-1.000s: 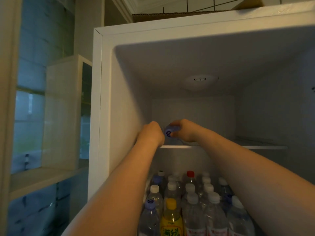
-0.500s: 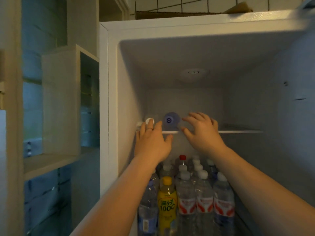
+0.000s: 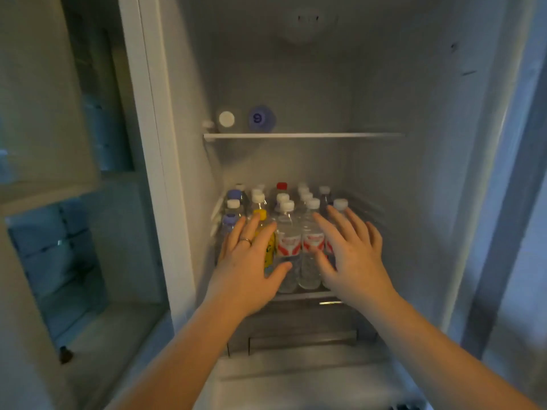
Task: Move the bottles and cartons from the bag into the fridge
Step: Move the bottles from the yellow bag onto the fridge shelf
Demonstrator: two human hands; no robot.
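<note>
- Head view: fridge (image 3: 399,143) open; upright bottles (image 3: 285,229) packed in tight rows on lower shelf (image 3: 303,296), prob. to save room.
- Upper shelf (image 3: 325,135): two lying bottles (image 3: 260,118) at left, caps outward, likely for headroom.
- Left hand (image 3: 251,261) & right hand (image 3: 352,255): fingers spread, holding nothing, before front row; contact unclear.
- Bag not in view.

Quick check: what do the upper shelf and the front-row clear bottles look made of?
Upper shelf: seen edge-on, its front trim looks like glossy white plastic; the panel behind cannot be told. Front-row clear bottles: likely thin glossy plastic, see-through below printed red-and-white labels, with white caps.
</note>
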